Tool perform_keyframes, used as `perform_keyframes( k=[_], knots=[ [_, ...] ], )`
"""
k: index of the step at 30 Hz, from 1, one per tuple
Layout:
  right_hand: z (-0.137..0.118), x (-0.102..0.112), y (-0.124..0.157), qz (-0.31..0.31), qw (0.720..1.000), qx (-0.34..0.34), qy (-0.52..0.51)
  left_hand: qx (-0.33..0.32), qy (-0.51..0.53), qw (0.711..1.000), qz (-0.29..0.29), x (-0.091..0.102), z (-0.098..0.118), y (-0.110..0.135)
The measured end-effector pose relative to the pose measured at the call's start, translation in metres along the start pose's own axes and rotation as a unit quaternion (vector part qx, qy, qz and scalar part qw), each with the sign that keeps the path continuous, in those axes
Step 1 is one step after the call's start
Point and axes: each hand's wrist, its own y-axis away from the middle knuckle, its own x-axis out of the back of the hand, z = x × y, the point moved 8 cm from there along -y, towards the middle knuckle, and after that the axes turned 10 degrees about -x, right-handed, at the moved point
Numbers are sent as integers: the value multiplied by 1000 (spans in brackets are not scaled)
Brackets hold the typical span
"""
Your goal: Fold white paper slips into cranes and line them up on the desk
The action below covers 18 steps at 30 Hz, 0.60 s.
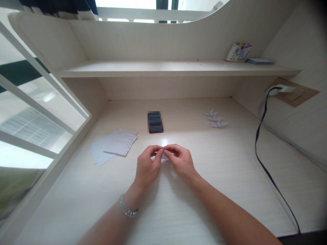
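Observation:
My left hand (pixel 149 163) and my right hand (pixel 180 160) meet over the middle of the desk, thumbs and forefingers pinched together. Between the fingertips is a small piece of folded white paper (pixel 165 156), mostly hidden by my fingers. To the left lies a loose stack of white paper sheets (pixel 120 143), fanned unevenly. Several small folded paper cranes (pixel 219 125) stand in a short row at the back right. A dark rectangular object (pixel 155 122), blurred out in the picture, lies beyond my hands.
A white plug (pixel 274 90) with a black cable (pixel 259 154) hangs from the wall socket and runs down the desk's right side. A shelf (pixel 153 66) spans the back, bearing a colourful packet (pixel 238 52) and a flat blue item (pixel 259 61). White rails (pixel 38 98) border the left.

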Motion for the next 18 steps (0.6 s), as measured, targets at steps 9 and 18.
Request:
perform_keyframes(
  k=[9,18],
  knots=[
    [1,0,0,-1,1000,-4,-14,-5,-5,1000,6,0,1,1],
    [6,-1,-2,-7,1000,-6,5,15,58,998,20,0,-6,0]
  ],
)
